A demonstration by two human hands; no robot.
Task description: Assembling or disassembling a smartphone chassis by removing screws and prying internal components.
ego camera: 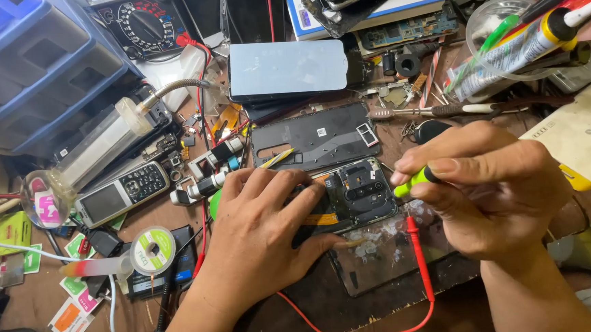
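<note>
Left hand (262, 236) lies flat, fingers spread, pinning the opened phone (349, 197) to the bench. Right hand (495, 188), just right of the phone, is closed in a pinch on a green-handled screwdriver (413, 181), tip aimed at the phone's right edge. Detached screen (288, 67) lies well behind the phone; red probe lead (419, 257) in front.

Head view; steeply downward; close over workbench (37, 298)
</note>
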